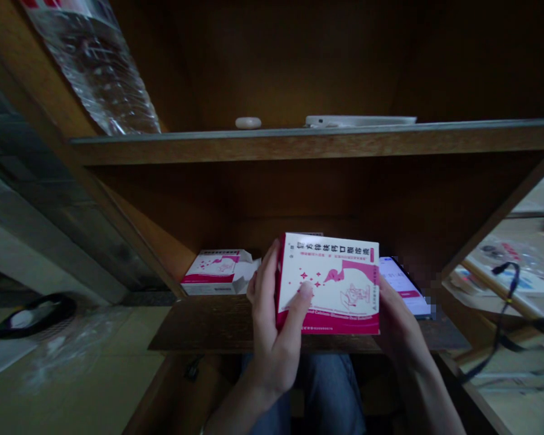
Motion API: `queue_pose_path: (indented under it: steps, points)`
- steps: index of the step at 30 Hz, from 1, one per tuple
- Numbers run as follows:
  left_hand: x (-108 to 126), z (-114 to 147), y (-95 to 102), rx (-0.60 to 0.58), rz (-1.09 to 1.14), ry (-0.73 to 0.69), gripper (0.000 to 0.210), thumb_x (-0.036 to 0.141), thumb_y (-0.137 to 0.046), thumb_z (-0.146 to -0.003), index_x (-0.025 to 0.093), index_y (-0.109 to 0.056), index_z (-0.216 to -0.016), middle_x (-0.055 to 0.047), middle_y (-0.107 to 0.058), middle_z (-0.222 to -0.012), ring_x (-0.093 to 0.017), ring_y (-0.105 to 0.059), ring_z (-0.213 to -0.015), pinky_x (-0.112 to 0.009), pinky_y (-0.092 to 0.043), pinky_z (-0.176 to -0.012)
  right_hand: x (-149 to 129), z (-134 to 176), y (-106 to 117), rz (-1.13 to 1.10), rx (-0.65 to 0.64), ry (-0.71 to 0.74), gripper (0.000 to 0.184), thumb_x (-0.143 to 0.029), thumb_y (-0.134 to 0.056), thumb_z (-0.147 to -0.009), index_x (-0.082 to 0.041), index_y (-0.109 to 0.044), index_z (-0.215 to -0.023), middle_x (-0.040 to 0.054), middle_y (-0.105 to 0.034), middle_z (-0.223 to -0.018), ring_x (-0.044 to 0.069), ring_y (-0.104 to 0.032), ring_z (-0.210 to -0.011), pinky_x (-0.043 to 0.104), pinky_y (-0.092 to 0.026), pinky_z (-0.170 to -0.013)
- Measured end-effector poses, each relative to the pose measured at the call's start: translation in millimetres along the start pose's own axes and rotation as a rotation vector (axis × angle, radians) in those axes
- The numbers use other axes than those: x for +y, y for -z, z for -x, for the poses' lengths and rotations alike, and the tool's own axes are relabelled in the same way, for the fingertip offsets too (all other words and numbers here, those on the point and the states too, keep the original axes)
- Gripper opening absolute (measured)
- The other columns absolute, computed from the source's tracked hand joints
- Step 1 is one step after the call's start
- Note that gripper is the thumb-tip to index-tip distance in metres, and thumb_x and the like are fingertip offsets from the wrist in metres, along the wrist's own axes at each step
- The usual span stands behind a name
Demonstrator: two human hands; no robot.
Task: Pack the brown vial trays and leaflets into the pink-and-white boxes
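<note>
A white and magenta medicine box [330, 284] is held up over the front of the lower shelf, its printed face towards me. My left hand [276, 326] grips its left side, the thumb lying across the front. At the box's right edge my right hand [401, 320] holds on from the side and behind, so most of its fingers are hidden. Left of my hands, a similar medicine box [220, 270] lies on the shelf with its end flap open. A lit phone [403, 287] lies just beyond my right hand.
Above runs a shelf edge [299, 145]. On it are a plastic water bottle [100, 66], a small white rounded object [248, 123] and a flat white device [360, 121]. At right, a black cable [503, 320] hangs by a wooden frame. A racket-like object [36, 317] lies at left.
</note>
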State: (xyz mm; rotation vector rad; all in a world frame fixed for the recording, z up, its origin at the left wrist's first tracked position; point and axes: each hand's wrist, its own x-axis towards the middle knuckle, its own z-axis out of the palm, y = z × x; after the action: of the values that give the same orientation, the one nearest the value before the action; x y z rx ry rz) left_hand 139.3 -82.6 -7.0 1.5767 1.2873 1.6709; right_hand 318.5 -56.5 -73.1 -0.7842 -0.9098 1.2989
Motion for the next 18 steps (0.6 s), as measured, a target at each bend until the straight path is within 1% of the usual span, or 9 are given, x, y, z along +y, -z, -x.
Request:
queue_pose_path:
  steps: [2, 4, 6, 8, 10, 12, 14, 16, 18]
  points:
    - [1, -3, 2.4, 0.003, 0.068, 0.084, 0.054, 0.042, -0.062, -0.091, 0.035, -0.049, -0.143, -0.003, -0.054, -0.147, -0.030, -0.047, -0.137, -0.048, -0.031, -0.119, -10, 2, 3, -0.029, -0.043, -0.058, 0.046, -0.048, -0.067, -0.086, -0.038, -0.063, -0.130, 0.0017, -0.066, -0.135, 0.030, -0.059, -0.128, 0.050, -0.051, -0.103]
    - [3, -5, 4.2, 0.006, 0.102, 0.119, 0.055, 0.044, -0.063, -0.089, 0.034, -0.051, -0.142, -0.003, -0.055, -0.146, -0.030, -0.048, -0.135, -0.046, -0.034, -0.117, -18, 4, 8, -0.001, -0.092, -0.094, 0.051, -0.046, -0.072, -0.083, -0.038, -0.061, -0.133, 0.0018, -0.061, -0.141, 0.030, -0.055, -0.132, 0.050, -0.049, -0.106]
    - [4, -6, 5.2, 0.007, 0.108, 0.119, 0.056, 0.044, -0.065, -0.088, 0.034, -0.052, -0.142, -0.003, -0.055, -0.146, -0.030, -0.049, -0.135, -0.045, -0.035, -0.117, -23, 4, 13, 0.067, -0.144, -0.089, 0.058, -0.044, -0.077, -0.079, -0.037, -0.060, -0.134, 0.0026, -0.058, -0.144, 0.030, -0.053, -0.135, 0.048, -0.047, -0.107]
    - [5, -7, 5.7, 0.004, 0.090, 0.108, 0.056, 0.044, -0.065, -0.088, 0.033, -0.052, -0.141, -0.002, -0.055, -0.146, -0.030, -0.048, -0.136, -0.045, -0.033, -0.118, -26, 2, 15, 0.112, -0.193, -0.070, 0.063, -0.042, -0.081, -0.076, -0.036, -0.059, -0.135, 0.0038, -0.059, -0.143, 0.030, -0.054, -0.133, 0.047, -0.048, -0.107]
    - [5, -7, 6.2, -0.002, 0.057, 0.088, 0.055, 0.042, -0.065, -0.088, 0.033, -0.052, -0.141, -0.002, -0.054, -0.147, -0.030, -0.046, -0.138, -0.046, -0.030, -0.120, -26, 1, 15, 0.120, -0.218, -0.062, 0.064, -0.041, -0.080, -0.076, -0.035, -0.058, -0.136, 0.0050, -0.061, -0.141, 0.031, -0.057, -0.130, 0.049, -0.048, -0.106]
    - [5, -9, 6.7, -0.017, 0.032, 0.063, 0.055, 0.041, -0.065, -0.089, 0.034, -0.052, -0.141, -0.002, -0.053, -0.148, -0.030, -0.045, -0.139, -0.047, -0.028, -0.121, -25, 1, 12, 0.115, -0.180, -0.055, 0.060, -0.040, -0.079, -0.078, -0.035, -0.060, -0.135, 0.0050, -0.063, -0.139, 0.031, -0.058, -0.128, 0.049, -0.047, -0.106]
    - [5, -12, 7.2, -0.036, 0.025, 0.044, 0.054, 0.040, -0.066, -0.089, 0.034, -0.053, -0.141, -0.002, -0.053, -0.148, -0.029, -0.046, -0.138, -0.048, -0.027, -0.122, -23, 1, 9, 0.106, -0.102, -0.051, 0.055, -0.038, -0.079, -0.077, -0.033, -0.064, -0.130, 0.0049, -0.065, -0.137, 0.030, -0.058, -0.128, 0.048, -0.046, -0.107]
    - [6, -15, 7.5, -0.044, 0.035, 0.037, 0.053, 0.039, -0.067, -0.088, 0.034, -0.054, -0.140, -0.002, -0.055, -0.147, -0.029, -0.047, -0.137, -0.048, -0.028, -0.121, -21, 2, 7, 0.079, -0.036, -0.063, 0.053, -0.038, -0.080, -0.075, -0.032, -0.067, -0.126, 0.0049, -0.066, -0.135, 0.030, -0.058, -0.129, 0.046, -0.047, -0.107]
    - [7, -18, 7.8, -0.044, 0.057, 0.046, 0.054, 0.039, -0.068, -0.087, 0.033, -0.055, -0.139, -0.003, -0.056, -0.146, -0.029, -0.048, -0.136, -0.046, -0.032, -0.120, -21, 2, 6, 0.041, 0.006, -0.094, 0.052, -0.037, -0.080, -0.074, -0.032, -0.068, -0.125, 0.0035, -0.064, -0.137, 0.029, -0.057, -0.129, 0.043, -0.050, -0.104]
